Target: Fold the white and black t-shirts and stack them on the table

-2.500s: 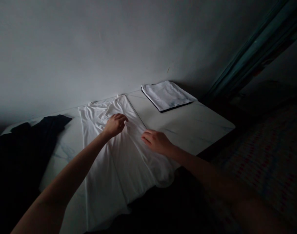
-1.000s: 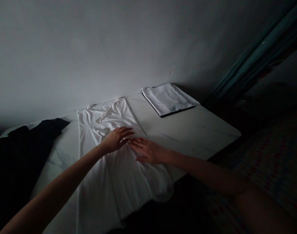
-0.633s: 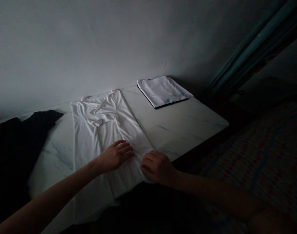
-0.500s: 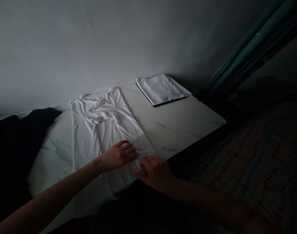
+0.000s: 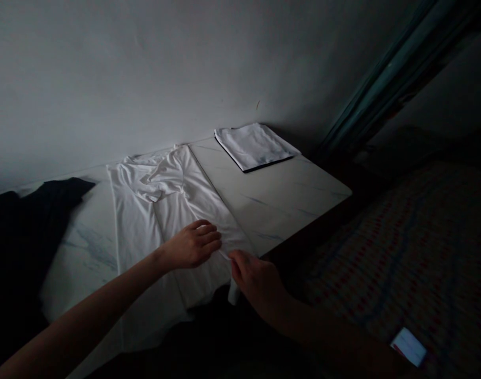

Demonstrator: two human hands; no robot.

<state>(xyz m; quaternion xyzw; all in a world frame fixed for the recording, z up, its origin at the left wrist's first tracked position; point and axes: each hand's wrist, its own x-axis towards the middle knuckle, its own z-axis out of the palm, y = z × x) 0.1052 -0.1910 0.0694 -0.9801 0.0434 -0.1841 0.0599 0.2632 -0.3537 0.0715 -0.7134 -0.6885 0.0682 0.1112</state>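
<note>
A white T-shirt [image 5: 139,231] lies lengthwise across the marble-patterned table, its upper part bunched into folds by the wall and its lower end hanging over the front edge. My left hand [image 5: 195,245] rests on the shirt's lower half, fingers loosely bent over the fabric, thumb hidden. Just right of it, my right hand [image 5: 254,276] pinches the shirt's side edge near the table's front, and a strip of white cloth hangs below those fingers. Between the two hands the fabric is drawn into a slight ridge.
A folded white cloth [image 5: 258,145] lies on something dark at the back of the table [image 5: 303,192]. Dark clothing [image 5: 22,247] covers the left end. To the right is a patterned bedspread [image 5: 374,247]; a bright rectangle [image 5: 408,346] shows by my right forearm. A wall [image 5: 125,79] stands behind.
My right hand has closed from spread fingers into a pinch on the shirt's edge, lifting some cloth. My left hand stays nearly in place. The view has shifted slightly; the bright rectangle now shows.
</note>
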